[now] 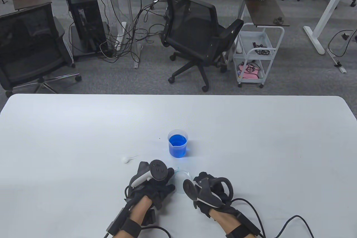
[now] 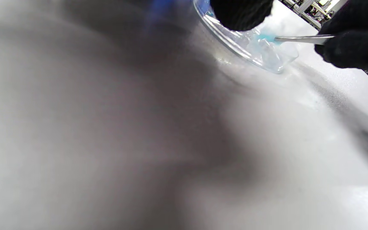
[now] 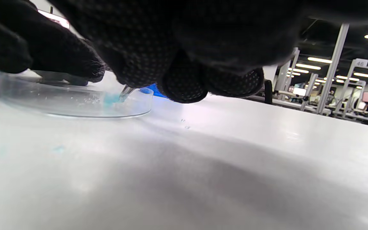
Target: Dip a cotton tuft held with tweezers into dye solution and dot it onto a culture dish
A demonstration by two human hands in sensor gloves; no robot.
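Observation:
A clear culture dish lies on the white table between my hands; it also shows in the left wrist view and the right wrist view. My right hand grips metal tweezers that hold a blue-dyed cotton tuft inside the dish. The tuft shows in the left wrist view too. My left hand rests at the dish's left rim, a fingertip on its edge. A beaker of blue dye stands just beyond the dish.
A spare white cotton tuft lies on the table left of the beaker. Small blue stains mark the table near the dish. Office chairs and a cart stand beyond the far table edge.

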